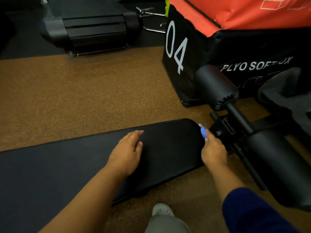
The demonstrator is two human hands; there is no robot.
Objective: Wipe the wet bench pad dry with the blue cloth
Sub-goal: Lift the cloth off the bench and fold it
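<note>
The black bench pad [168, 148] runs from the lower left to the middle of the view. My left hand [128, 152] lies flat on it with the fingers straight. At the pad's right end my right hand [212, 151] grips a bunched blue cloth [204, 132]. Only a small blue tip of the cloth shows beyond the fingers, touching the pad's end edge. Any wetness on the dark pad is too faint to make out.
Black foam rollers [217, 86] and the bench frame [239, 120] stand right of the pad. A black and orange plyo box marked 04 [185, 47] sits behind them. A treadmill [94, 26] is at the back left. My shoe [161, 210] rests on the brown floor.
</note>
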